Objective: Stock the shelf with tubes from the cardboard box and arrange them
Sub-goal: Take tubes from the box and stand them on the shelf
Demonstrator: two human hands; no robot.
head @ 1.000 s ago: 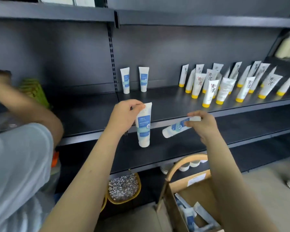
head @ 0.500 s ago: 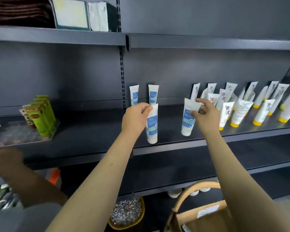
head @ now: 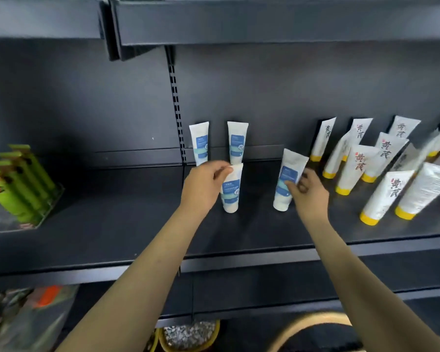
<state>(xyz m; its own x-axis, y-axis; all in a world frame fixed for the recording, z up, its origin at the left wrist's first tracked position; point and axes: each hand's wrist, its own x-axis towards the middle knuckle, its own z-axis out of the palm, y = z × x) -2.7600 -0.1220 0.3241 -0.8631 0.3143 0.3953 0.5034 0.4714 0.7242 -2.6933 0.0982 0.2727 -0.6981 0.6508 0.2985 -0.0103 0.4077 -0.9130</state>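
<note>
At the bottom edge, a curved tan handle (head: 313, 326) and a yellow bowl of pale granules (head: 189, 335) are seen below the shelving. Two bare forearms are stretched up and forward over the front lip of a dark grey shelf (head: 252, 235). Two white tubes with blue labels are stood cap-down on that shelf, side by side with a gap between them. The left tube (head: 231, 190) is gripped near its crimped top by the left hand (head: 203, 188), whose fingers (head: 222, 168) are closed around it. The right tube (head: 288, 182), tilted slightly to the right, is pinched at its label by the right hand (head: 309, 196), the fingers (head: 291, 185) clasped on its right side. Further right, a group of white tubes with yellow caps (head: 384, 196) is stood leaning in rows. At the far left of the shelf, green packages (head: 18, 184) are held in a clear tray. At the very back, against the rear panel, two more blue-label tubes (head: 236, 143) are stood upright, directly behind the left hand. A second dark shelf (head: 264, 24) is seen overhead
</note>
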